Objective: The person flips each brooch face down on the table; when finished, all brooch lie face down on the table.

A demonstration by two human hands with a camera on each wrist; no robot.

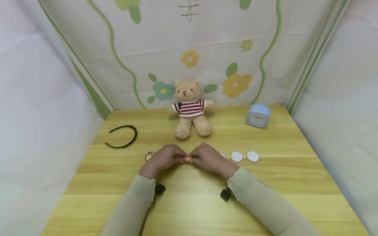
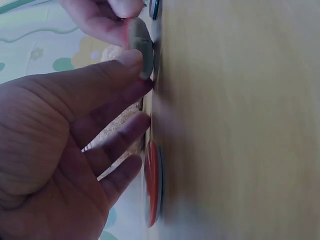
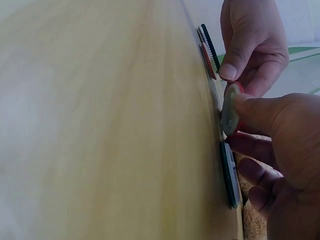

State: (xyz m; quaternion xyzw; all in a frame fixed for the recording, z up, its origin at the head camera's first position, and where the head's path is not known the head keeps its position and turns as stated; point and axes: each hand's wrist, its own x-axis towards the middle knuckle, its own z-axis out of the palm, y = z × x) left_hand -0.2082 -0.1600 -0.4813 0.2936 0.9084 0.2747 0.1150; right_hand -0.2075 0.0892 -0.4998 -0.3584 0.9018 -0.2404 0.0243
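Observation:
Between both hands a red-faced round pin badge (image 1: 187,158) is held tilted just above the table, its pale back showing in the wrist views. My left hand (image 1: 166,157) pinches one edge with thumb and finger. At the other edge, my right hand (image 1: 207,158) pinches it, its thumb (image 3: 255,110) against the back. Left of the left hand lies a purple badge (image 1: 149,155), partly covered. An orange-red badge (image 2: 153,185) lies below the left fingers in the left wrist view. A dark-rimmed badge (image 3: 229,175) lies beneath the right fingers in the right wrist view.
White-backed badges (image 1: 236,156) lie in a row to the right, one partly hidden by the right hand. Behind the hands, a teddy bear (image 1: 192,109) leans on the cloth backdrop. A black headband (image 1: 135,136) lies left; a blue clock (image 1: 258,115) stands back right.

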